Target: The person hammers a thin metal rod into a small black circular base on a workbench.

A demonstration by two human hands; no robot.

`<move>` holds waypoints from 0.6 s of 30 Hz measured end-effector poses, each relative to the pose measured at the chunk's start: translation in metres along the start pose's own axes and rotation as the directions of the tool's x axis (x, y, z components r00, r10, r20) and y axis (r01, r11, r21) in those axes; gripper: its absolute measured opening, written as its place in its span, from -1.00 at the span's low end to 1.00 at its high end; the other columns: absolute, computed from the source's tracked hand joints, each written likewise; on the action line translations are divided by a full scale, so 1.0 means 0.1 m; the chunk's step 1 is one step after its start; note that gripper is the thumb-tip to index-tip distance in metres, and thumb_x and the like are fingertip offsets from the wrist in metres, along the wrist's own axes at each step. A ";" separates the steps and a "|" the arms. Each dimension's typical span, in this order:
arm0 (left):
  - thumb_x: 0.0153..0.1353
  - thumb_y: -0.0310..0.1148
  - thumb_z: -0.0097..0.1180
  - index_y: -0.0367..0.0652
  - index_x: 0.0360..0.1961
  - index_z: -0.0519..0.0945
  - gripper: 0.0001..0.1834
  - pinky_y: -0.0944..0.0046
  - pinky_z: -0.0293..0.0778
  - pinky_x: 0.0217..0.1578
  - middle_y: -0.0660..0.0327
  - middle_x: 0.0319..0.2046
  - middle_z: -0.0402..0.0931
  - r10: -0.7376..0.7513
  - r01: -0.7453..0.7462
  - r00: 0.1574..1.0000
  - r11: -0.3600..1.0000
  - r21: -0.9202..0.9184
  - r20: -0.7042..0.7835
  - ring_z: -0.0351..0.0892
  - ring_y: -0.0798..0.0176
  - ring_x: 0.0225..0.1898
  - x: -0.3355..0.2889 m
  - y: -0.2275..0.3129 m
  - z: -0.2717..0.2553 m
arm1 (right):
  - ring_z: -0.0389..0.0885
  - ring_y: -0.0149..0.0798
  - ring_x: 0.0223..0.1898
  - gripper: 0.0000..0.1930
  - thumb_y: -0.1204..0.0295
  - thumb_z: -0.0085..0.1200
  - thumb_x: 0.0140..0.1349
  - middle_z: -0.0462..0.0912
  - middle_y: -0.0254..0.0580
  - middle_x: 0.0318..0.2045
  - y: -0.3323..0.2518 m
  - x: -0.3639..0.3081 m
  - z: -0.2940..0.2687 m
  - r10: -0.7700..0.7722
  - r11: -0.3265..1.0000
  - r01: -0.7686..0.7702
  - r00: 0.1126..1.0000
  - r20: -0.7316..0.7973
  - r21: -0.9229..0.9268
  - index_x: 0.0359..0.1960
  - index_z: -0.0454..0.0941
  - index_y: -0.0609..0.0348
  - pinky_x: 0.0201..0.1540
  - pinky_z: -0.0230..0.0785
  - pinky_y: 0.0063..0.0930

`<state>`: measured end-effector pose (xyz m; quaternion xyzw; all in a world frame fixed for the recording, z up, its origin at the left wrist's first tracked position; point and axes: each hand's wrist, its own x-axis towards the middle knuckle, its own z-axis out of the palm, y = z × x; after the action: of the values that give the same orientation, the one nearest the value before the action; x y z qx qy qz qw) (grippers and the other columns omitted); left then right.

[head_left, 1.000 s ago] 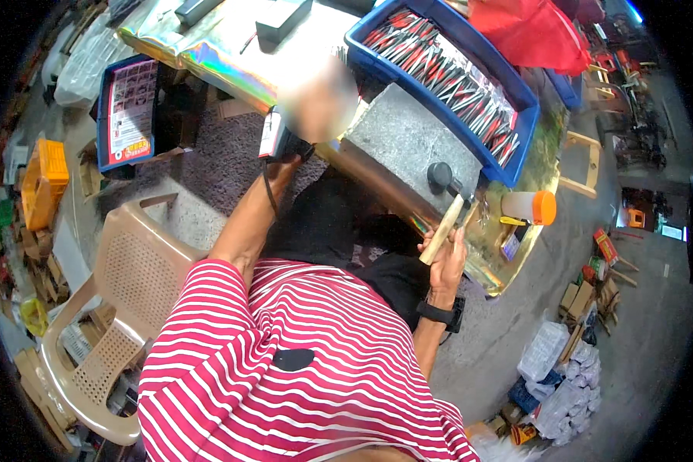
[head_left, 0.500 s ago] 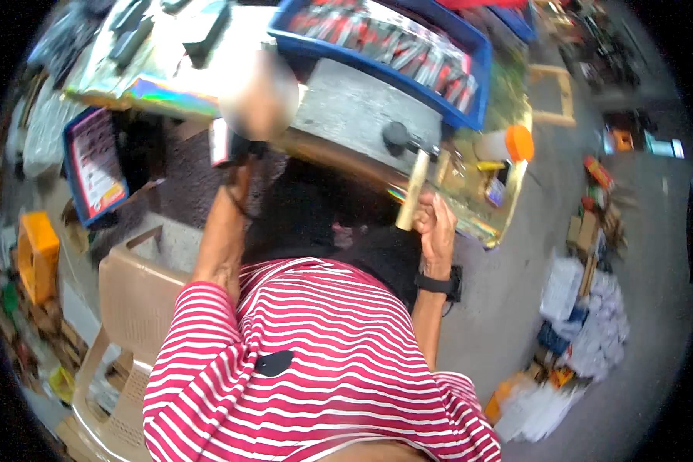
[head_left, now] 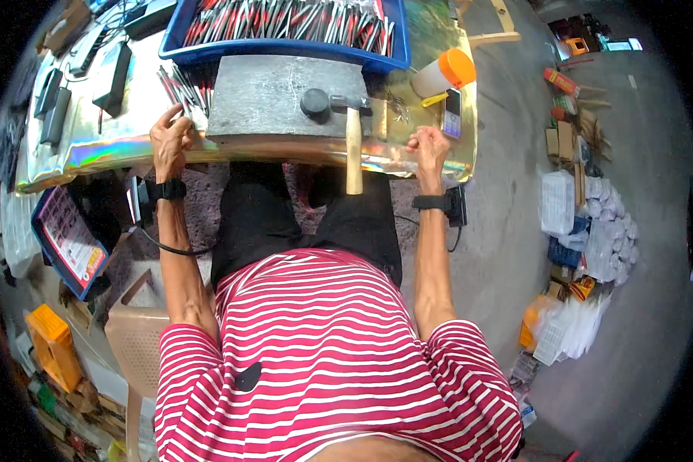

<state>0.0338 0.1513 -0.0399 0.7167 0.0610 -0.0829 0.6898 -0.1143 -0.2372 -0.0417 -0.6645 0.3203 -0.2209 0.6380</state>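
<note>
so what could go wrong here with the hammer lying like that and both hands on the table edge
1. The hammer lies with its head on the grey metal block and its wooden handle sticking out past the table edge over the lap; a bump could tip it off.
2. The left hand is at the loose thin tools beside the block; they might roll or get knocked off.
3. The right hand is close to the phone and could nudge it.

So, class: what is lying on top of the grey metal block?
A hammer lies on the grey metal block, handle overhanging the edge, beside a dark round piece. What's underneath the block is hidden.
</note>
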 end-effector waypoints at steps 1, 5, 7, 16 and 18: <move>-0.08 -0.46 -0.01 -0.40 -0.05 0.30 -0.51 0.55 0.10 -0.73 0.31 -0.66 0.32 0.021 -0.021 1.000 1.000 -0.019 -0.008 0.22 0.52 -0.70 -0.01 -0.02 0.01 | 0.39 -0.46 -0.70 -0.88 0.50 -0.15 0.07 0.42 -0.24 -0.65 0.03 0.05 -0.01 -0.032 0.996 0.031 0.999 -0.007 -0.081 -0.49 0.38 0.32 -0.69 0.31 -0.64; -0.04 -0.49 -0.06 -0.45 -0.05 0.29 -0.54 0.56 0.08 -0.79 0.32 -0.70 0.31 0.080 -0.081 0.996 0.997 -0.007 -0.037 0.18 0.55 -0.75 -0.07 -0.03 0.06 | 0.40 -0.45 -0.69 -0.87 0.48 -0.13 0.03 0.41 -0.27 -0.67 0.16 0.19 -0.05 -0.107 0.954 0.088 0.993 -0.051 -0.287 -0.49 0.40 0.33 -0.70 0.31 -0.63; -0.04 -0.48 -0.06 -0.45 -0.07 0.31 -0.55 0.56 0.11 -0.77 0.33 -0.70 0.32 0.111 -0.109 0.993 0.992 0.071 -0.028 0.20 0.55 -0.74 -0.08 -0.06 0.05 | 0.41 -0.45 -0.68 -0.87 0.48 -0.13 0.01 0.41 -0.29 -0.68 0.15 0.20 -0.03 -0.115 0.941 0.088 0.991 -0.064 -0.325 -0.48 0.40 0.32 -0.70 0.32 -0.64; -0.06 -0.50 -0.07 -0.44 -0.14 0.37 -0.61 0.58 0.12 -0.76 0.31 -0.67 0.36 0.169 -0.135 0.981 0.947 0.292 -0.096 0.22 0.56 -0.73 -0.12 -0.06 0.13 | 0.48 -0.24 -0.55 -0.90 0.46 -0.06 -0.12 0.50 -0.13 -0.63 0.23 0.25 -0.02 -0.349 0.695 0.227 0.936 -0.045 -0.682 -0.55 0.44 0.23 -0.44 0.31 -0.41; -0.08 -0.53 -0.05 -0.46 -0.17 0.38 -0.63 0.58 0.15 -0.77 0.27 -0.65 0.39 0.039 -0.038 0.997 0.999 0.010 -0.067 0.26 0.52 -0.73 -0.18 0.05 0.14 | 0.48 -0.22 -0.54 -0.90 0.46 -0.07 -0.12 0.49 -0.14 -0.64 0.23 0.26 -0.03 -0.357 0.697 0.244 0.933 -0.031 -0.674 -0.57 0.42 0.23 -0.45 0.30 -0.40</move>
<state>0.0170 0.1377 -0.0318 0.7232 0.0699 -0.0459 0.6855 -0.1015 -0.2566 -0.0673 -0.8697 0.3141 -0.2475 0.2893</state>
